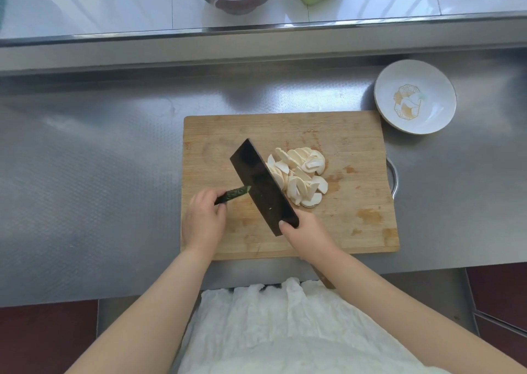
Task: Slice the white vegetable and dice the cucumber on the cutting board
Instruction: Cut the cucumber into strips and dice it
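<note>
While the white vegetable slices [299,178] lie heaped at frame centre on the cutting board [356,225], pushed clear of the working area, the left hand [204,218] pins the cucumber [232,195] at the board's left side, fingers curled round it to stop rolling. The right hand [306,235] grips the cleaver [263,187], fingers wrapped on the handle, blade angled against the cucumber's free end. A plate [415,97] stands on the table at upper right, probably for the cut pieces.

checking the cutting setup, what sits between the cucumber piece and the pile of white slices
In the head view, the dark cleaver blade stands between the cucumber and the white slices, on the cutting board.
</note>
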Demonstrator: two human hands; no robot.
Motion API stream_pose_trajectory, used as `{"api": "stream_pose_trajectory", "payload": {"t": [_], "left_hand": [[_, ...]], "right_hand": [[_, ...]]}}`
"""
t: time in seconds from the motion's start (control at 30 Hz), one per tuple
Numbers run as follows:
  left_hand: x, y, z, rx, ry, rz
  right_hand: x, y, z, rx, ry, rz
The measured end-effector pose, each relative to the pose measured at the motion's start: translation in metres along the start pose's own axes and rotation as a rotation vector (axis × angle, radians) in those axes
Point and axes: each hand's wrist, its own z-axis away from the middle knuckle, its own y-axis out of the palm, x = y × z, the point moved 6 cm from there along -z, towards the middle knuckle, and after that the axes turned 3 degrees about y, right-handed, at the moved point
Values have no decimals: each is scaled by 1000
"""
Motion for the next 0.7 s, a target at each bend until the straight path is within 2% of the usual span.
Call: {"api": "stream_pose_trajectory", "payload": {"t": [0.1,0.2,0.3,0.37,0.43,0.5,0.57,0.6,0.63,0.67,0.7], "left_hand": [[-4,1,0,-10,148,-165],[-4,10,2,70,284,-293],[-8,23,11,217,403,-284],[-10,26,17,260,403,-247],[-14,16,15,152,273,-106],[-21,-10,5,-126,114,134],[-29,-42,-9,-454,30,304],[-34,-56,-19,-542,17,348],[-43,-66,-33,-533,25,367],[-53,-70,-49,-426,50,360],[-64,-66,-64,-226,91,327]], "right_hand": [[-7,-1,3,-2,35,-61],[-14,-2,4,-21,85,-112],[-16,-7,5,-55,86,-97],[-15,-12,5,-74,76,-66],[-12,-17,6,-101,37,43],[-3,-21,8,-180,-55,251],[6,-24,13,-278,-159,452],[8,-23,15,-312,-204,552],[8,-21,16,-338,-240,645],[7,-19,18,-348,-266,716],[6,-16,19,-345,-277,760]]}}
